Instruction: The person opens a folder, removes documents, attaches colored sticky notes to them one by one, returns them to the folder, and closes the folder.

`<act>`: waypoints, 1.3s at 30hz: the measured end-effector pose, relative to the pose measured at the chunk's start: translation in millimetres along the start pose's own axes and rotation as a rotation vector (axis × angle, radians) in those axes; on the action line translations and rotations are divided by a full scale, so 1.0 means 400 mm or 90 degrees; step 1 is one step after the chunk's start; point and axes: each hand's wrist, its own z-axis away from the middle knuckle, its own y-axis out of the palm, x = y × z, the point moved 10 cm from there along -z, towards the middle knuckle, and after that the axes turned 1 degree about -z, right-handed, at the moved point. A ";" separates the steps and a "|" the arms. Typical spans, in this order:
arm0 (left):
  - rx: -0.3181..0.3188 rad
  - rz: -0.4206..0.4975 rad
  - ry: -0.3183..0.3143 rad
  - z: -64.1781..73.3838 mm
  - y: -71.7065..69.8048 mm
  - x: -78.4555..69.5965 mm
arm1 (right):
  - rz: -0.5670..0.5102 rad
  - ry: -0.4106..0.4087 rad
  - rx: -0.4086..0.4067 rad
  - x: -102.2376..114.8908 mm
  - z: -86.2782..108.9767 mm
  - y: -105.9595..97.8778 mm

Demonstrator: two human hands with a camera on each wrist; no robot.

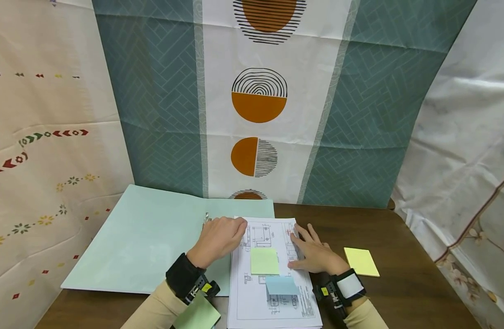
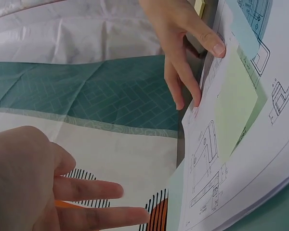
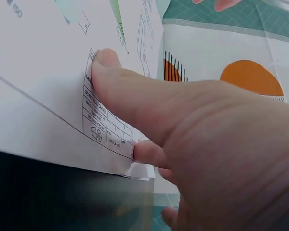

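Note:
A stack of printed technical drawings [image 1: 243,301] lies on the pale mint folder's right part. The top sheet bears a light green sticky note [image 1: 264,261] and, lower down, a blue sticky note [image 1: 282,285] with a lifted edge. My right hand [image 1: 317,255] rests on the stack's right side, its thumb [image 3: 108,72] on the printed table and its fingertips by the sheet's edge. Close to the top left corner is my left hand [image 1: 219,240]. The left wrist view shows its fingers [image 2: 91,187] extended, with nothing between them.
The opened mint folder [image 1: 161,242] spreads left of the stack, with a metal clip [image 1: 206,218] near its fold. On the brown table [image 1: 400,292], a yellow sticky pad [image 1: 361,262] lies to the right. Green sticky notes [image 1: 197,315] lie beneath the left forearm. Curtains hang behind.

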 end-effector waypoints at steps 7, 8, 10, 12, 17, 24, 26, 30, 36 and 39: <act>0.087 0.005 -0.011 0.013 0.033 0.007 | -0.011 0.002 0.007 0.005 -0.002 0.002; 0.100 0.006 -0.011 0.016 0.037 0.007 | -0.012 0.003 0.006 0.006 -0.001 0.001; 0.123 0.008 -0.007 0.019 0.045 0.005 | -0.012 0.006 0.001 0.009 -0.001 0.000; 0.144 0.009 -0.008 0.022 0.055 0.006 | -0.014 0.010 -0.007 0.011 0.000 -0.001; 0.183 0.020 -0.001 0.027 0.082 0.010 | -0.019 0.021 -0.024 0.012 -0.001 -0.003; 0.208 0.022 0.017 0.034 0.101 0.008 | -0.019 0.020 -0.038 0.021 -0.004 -0.008; 0.217 0.021 0.021 0.036 0.105 0.008 | -0.010 0.016 -0.046 0.029 -0.005 -0.011; 0.211 0.031 0.037 0.039 0.100 0.002 | 0.011 0.009 -0.073 0.046 -0.009 -0.016; 0.199 0.033 0.065 0.043 0.106 0.005 | -0.013 -0.019 -0.098 0.064 -0.012 -0.021; 0.217 0.031 0.045 0.047 0.099 -0.004 | -0.050 -0.016 -0.105 0.061 -0.012 -0.027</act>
